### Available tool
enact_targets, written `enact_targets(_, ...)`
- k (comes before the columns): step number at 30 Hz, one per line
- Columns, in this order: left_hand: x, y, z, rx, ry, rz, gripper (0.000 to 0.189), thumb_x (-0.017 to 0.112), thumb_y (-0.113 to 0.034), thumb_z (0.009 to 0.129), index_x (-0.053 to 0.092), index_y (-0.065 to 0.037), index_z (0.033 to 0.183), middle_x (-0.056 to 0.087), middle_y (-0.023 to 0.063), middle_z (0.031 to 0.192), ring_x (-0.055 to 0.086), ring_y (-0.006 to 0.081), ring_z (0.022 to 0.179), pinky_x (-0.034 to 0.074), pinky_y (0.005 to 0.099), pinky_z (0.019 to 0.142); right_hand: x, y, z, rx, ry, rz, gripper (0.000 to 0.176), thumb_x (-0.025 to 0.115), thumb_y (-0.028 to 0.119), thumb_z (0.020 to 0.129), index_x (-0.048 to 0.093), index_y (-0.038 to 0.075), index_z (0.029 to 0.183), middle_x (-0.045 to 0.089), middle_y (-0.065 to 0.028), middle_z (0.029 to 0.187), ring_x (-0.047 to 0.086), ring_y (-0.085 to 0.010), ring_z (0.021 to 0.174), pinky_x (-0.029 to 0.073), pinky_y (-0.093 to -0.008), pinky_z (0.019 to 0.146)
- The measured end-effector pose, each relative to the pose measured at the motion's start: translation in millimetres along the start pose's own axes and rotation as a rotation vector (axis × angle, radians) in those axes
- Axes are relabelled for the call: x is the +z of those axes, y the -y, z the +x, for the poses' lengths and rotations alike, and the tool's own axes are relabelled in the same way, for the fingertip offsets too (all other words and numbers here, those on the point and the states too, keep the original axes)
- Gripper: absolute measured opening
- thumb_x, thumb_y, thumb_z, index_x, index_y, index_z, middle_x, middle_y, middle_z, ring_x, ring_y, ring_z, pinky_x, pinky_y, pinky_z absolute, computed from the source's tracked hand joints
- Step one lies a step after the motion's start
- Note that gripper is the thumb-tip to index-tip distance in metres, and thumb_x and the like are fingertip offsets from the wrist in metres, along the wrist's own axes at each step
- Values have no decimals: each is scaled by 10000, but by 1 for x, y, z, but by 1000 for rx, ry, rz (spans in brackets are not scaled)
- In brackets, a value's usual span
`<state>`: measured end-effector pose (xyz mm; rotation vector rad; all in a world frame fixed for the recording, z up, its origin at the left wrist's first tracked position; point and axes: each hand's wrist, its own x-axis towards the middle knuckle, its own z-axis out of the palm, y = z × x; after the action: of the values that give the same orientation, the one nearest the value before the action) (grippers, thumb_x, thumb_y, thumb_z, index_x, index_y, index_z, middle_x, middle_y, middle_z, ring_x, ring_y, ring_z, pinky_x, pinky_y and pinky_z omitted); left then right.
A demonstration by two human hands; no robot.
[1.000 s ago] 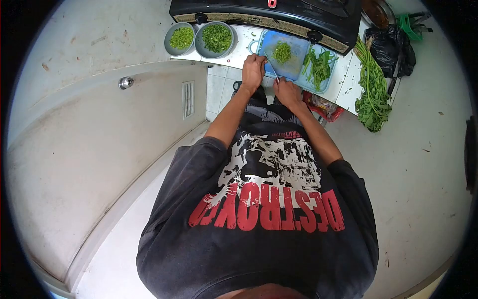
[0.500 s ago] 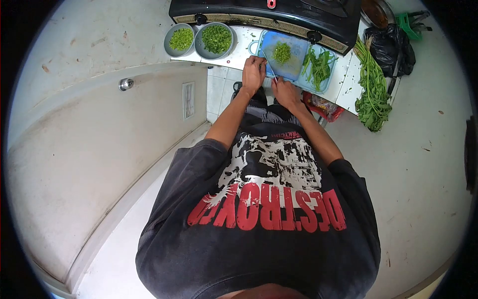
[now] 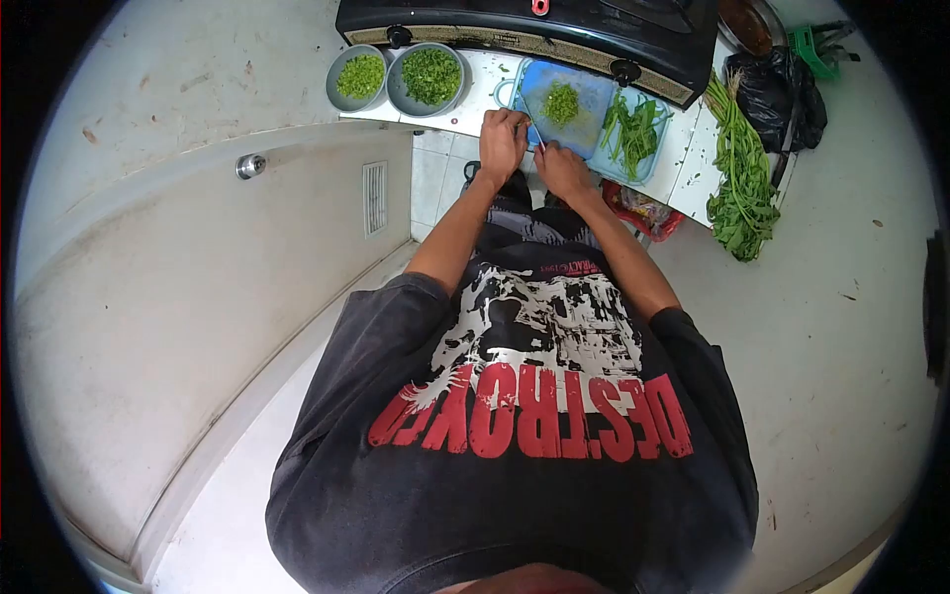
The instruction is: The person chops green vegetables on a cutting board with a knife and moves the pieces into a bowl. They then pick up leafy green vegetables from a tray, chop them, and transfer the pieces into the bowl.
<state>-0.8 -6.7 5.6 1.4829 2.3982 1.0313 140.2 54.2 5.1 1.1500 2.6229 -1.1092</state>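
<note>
My right hand is wrapped round the handle of a knife at the near edge of the blue cutting board. The blade points away from me, over the board's left part. Bent and pressed together, the fingers of my left hand are at the board's left edge beside the blade; what they hold is too small to make out. Chopped greens lie in a small heap on the board, beyond both hands. Leafy stalks rest on the light blue tray to the right.
Two grey bowls of chopped greens stand at the left. A black stove is behind the board. At the right lie a large bunch of greens and a black plastic bag. A red basket is below the counter.
My right hand has moved slightly left and away from me with the knife, closer to my left hand. My left hand has barely shifted.
</note>
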Motion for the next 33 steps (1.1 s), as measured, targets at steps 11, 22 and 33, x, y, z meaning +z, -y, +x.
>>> enact_targets(11, -2, -2, 2, -52, 16, 66, 113, 682, -42, 785, 741, -69, 878, 684, 104, 853, 574, 319, 888, 462, 412, 834, -1, -10, -23, 10, -45, -30, 392, 520, 323, 983, 620, -54, 943, 680, -280, 761, 691, -448, 737, 565, -523, 692)
enact_targets(22, 2, -2, -2, -16, -5, 64, 124, 686, -31, 778, 742, -77, 878, 689, 81, 893, 581, 313, 895, 468, 411, 844, -11, -4, -23, 4, 30, 15, 446, 478, 370, 1005, 603, -56, 1038, 672, -296, 780, 678, -471, 773, 546, -545, 705)
enact_targets(33, 3, 4, -2, -7, 8, 64, 97, 683, -50, 799, 742, -71, 872, 697, 96, 890, 590, 320, 880, 478, 412, 816, 1, -2, -2, -4, -22, 2, 429, 494, 345, 994, 623, -58, 924, 683, -288, 784, 690, -458, 757, 561, -535, 716)
